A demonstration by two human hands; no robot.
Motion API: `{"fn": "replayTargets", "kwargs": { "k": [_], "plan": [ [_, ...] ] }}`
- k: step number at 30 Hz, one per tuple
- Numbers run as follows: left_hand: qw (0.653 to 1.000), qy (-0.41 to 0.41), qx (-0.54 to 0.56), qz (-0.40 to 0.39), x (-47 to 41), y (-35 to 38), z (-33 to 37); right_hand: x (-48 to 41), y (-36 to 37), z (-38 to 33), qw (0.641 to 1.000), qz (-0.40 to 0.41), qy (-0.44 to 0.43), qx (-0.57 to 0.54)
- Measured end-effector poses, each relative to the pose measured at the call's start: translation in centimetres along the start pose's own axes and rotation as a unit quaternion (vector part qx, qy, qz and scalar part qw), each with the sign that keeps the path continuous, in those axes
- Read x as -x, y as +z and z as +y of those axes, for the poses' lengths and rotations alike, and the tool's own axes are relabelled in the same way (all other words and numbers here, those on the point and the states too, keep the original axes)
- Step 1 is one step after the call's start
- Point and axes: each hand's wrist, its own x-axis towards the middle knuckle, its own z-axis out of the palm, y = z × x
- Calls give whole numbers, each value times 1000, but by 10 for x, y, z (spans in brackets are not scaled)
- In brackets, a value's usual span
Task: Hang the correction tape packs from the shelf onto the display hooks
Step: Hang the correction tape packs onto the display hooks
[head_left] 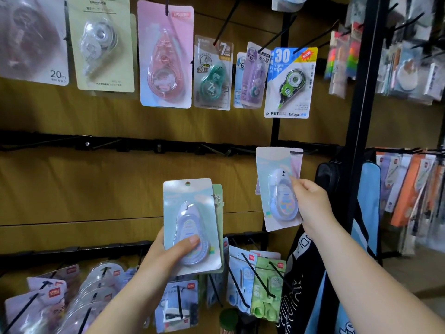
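Note:
My left hand grips a small stack of pale blue correction tape packs by the lower end, thumb across the front blister. A green pack shows behind the front one. My right hand pinches another pale blue correction tape pack at its right side and holds it up against a black display hook on the middle rail. The pack's top edge sits at the hook; a pink pack peeks out behind it.
Several other tape packs hang on the upper hooks and lower hooks. The middle black rail has bare hooks to the left. A black frame post and hanging bags stand on the right.

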Motion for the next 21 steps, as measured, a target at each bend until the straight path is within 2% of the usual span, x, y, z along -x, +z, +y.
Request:
{"fn": "replayTargets", "kwargs": {
  "k": [14,21],
  "plan": [
    [999,27,-13,-22,-3,7,4,-7,-8,-10,997,14,-16,76],
    [1000,21,0,-18,-6,5,0,-23,11,-1,995,33,-31,89]
  ]
}}
